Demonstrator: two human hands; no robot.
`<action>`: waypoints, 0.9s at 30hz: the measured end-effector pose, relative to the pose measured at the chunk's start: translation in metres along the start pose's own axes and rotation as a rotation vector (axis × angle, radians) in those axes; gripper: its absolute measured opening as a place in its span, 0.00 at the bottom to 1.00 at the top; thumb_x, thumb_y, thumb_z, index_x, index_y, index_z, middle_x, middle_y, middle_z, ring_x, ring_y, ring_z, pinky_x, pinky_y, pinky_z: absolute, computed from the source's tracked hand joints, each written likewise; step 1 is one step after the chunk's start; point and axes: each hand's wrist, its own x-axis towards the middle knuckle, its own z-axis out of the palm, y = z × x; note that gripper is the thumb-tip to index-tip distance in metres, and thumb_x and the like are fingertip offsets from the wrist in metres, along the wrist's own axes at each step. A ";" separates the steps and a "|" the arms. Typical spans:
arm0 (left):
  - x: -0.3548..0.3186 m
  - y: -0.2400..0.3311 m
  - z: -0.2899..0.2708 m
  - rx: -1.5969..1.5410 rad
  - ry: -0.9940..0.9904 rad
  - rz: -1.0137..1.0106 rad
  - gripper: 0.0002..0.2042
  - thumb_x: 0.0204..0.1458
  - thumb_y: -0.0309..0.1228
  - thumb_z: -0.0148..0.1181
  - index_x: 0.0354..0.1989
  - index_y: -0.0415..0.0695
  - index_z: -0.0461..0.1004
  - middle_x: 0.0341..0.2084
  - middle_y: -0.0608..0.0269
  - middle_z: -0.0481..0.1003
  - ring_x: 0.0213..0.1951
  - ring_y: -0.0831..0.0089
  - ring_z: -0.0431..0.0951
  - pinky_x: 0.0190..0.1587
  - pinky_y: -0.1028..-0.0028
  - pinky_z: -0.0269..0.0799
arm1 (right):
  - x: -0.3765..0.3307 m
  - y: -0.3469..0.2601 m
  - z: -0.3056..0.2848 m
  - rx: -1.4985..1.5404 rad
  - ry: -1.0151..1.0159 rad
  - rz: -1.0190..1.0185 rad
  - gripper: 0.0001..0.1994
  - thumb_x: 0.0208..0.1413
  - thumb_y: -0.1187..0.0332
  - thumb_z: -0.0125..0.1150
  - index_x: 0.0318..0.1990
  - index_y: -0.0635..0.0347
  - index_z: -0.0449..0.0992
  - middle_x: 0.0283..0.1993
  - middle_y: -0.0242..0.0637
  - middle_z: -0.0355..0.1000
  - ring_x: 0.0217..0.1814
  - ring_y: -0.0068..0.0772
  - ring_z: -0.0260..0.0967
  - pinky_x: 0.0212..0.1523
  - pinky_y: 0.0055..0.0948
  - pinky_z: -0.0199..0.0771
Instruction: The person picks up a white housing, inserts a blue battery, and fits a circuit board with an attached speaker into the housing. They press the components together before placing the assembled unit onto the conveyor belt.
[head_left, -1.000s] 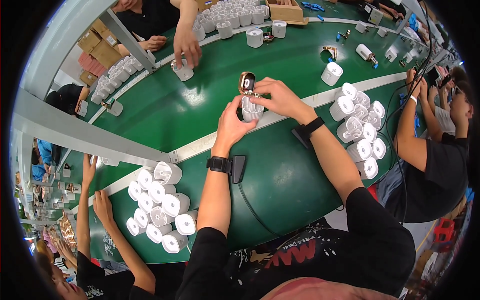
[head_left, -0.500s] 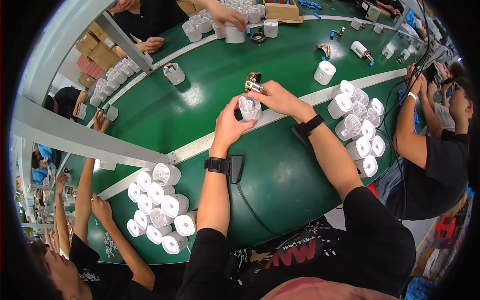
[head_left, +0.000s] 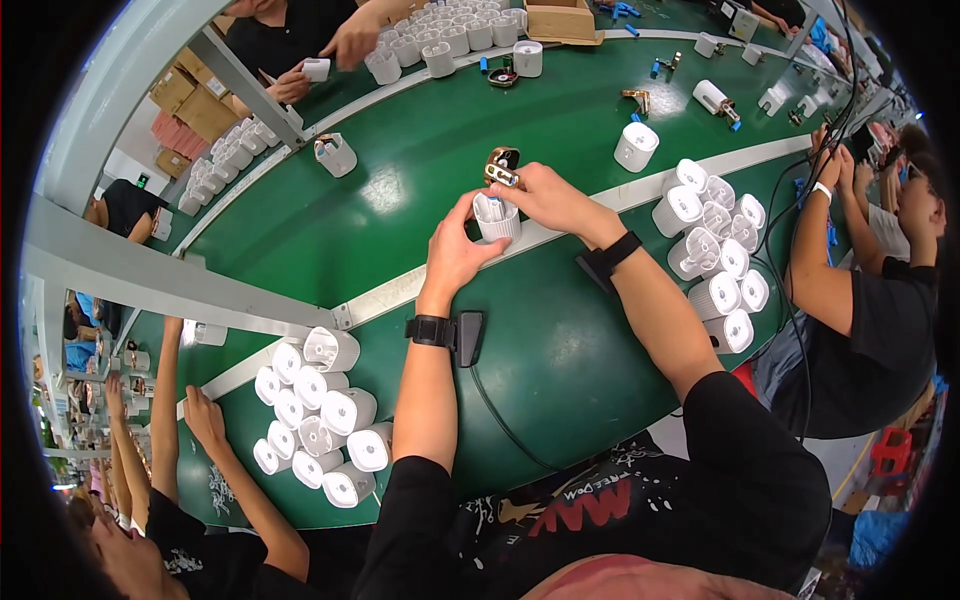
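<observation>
A white ribbed plastic housing [head_left: 499, 229] stands upright by the pale metal rail, its open top facing up. The fingers and thumb of my left hand [head_left: 455, 257] are wrapped round it. Above its mouth, my right hand [head_left: 553, 203] pinches a copper-coloured and silver metal assembly [head_left: 502, 167] with a round ring-like end. Something blue and white shows inside the housing, beneath the assembly; whether it joins the assembly I cannot tell. Black bands circle both my wrists, and a dark block [head_left: 471, 338] sits beside the left band.
White housings lie stacked at my left [head_left: 348, 411] and right [head_left: 697, 254]. Beyond the metal rail [head_left: 400, 294], the green belt [head_left: 430, 130] carries a lone housing [head_left: 637, 147], another filled housing [head_left: 336, 155] and loose metal parts. A cable [head_left: 505, 428] crosses the near surface. Co-workers sit around.
My right hand and the metal assembly have shifted slightly left and down. Pieces on the belt have slid left. Across the belt, a co-worker's hand has left a housing and moved left.
</observation>
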 end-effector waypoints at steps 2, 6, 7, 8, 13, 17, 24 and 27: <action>0.001 -0.002 0.000 0.005 0.001 0.005 0.35 0.35 0.32 0.74 0.58 0.49 0.70 0.43 0.58 0.78 0.48 0.63 0.79 0.52 0.65 0.73 | 0.000 -0.004 0.000 -0.053 0.009 0.002 0.18 0.65 0.59 0.55 0.34 0.70 0.75 0.20 0.38 0.65 0.22 0.25 0.57 0.25 0.34 0.60; 0.001 -0.002 0.000 0.012 0.002 0.011 0.34 0.36 0.31 0.74 0.58 0.49 0.70 0.43 0.58 0.78 0.48 0.64 0.79 0.52 0.65 0.73 | -0.002 -0.010 0.000 -0.133 -0.015 0.091 0.15 0.62 0.60 0.56 0.36 0.68 0.74 0.27 0.50 0.72 0.29 0.51 0.69 0.35 0.42 0.69; 0.001 -0.002 0.000 0.010 -0.001 0.008 0.34 0.36 0.31 0.74 0.58 0.49 0.70 0.43 0.58 0.78 0.48 0.64 0.79 0.52 0.65 0.73 | -0.002 -0.010 0.001 -0.133 -0.014 0.091 0.15 0.62 0.60 0.56 0.36 0.68 0.74 0.27 0.50 0.72 0.29 0.51 0.69 0.35 0.42 0.69; 0.001 -0.001 0.000 0.008 -0.004 0.005 0.34 0.36 0.31 0.74 0.58 0.49 0.70 0.43 0.58 0.78 0.48 0.64 0.79 0.52 0.65 0.73 | -0.002 -0.010 0.002 -0.130 0.000 0.073 0.15 0.62 0.60 0.56 0.36 0.68 0.74 0.27 0.50 0.72 0.28 0.50 0.69 0.35 0.41 0.69; -0.001 0.001 0.000 -0.039 0.007 0.022 0.34 0.36 0.30 0.74 0.57 0.47 0.70 0.44 0.58 0.78 0.48 0.64 0.78 0.53 0.65 0.73 | 0.001 0.012 0.005 0.026 0.004 0.058 0.15 0.62 0.60 0.57 0.39 0.68 0.77 0.24 0.42 0.70 0.26 0.31 0.65 0.30 0.34 0.66; -0.001 0.003 0.001 0.024 0.030 0.016 0.33 0.36 0.30 0.73 0.57 0.46 0.70 0.44 0.57 0.78 0.50 0.64 0.78 0.54 0.66 0.72 | -0.001 0.013 -0.003 0.057 -0.003 0.026 0.14 0.61 0.62 0.60 0.42 0.67 0.79 0.24 0.38 0.71 0.27 0.22 0.64 0.30 0.30 0.66; 0.000 0.003 -0.002 0.039 0.032 0.000 0.33 0.36 0.30 0.73 0.56 0.45 0.70 0.46 0.56 0.78 0.51 0.63 0.78 0.54 0.66 0.72 | 0.002 0.009 -0.006 -0.085 0.053 0.005 0.12 0.56 0.66 0.64 0.40 0.68 0.80 0.29 0.40 0.75 0.28 0.29 0.67 0.31 0.32 0.67; 0.001 0.004 -0.001 0.020 0.024 0.015 0.33 0.36 0.30 0.74 0.56 0.45 0.70 0.46 0.56 0.78 0.50 0.62 0.78 0.54 0.65 0.72 | 0.003 0.008 -0.004 -0.167 0.110 -0.009 0.12 0.55 0.67 0.65 0.38 0.69 0.80 0.32 0.41 0.77 0.28 0.35 0.69 0.31 0.34 0.68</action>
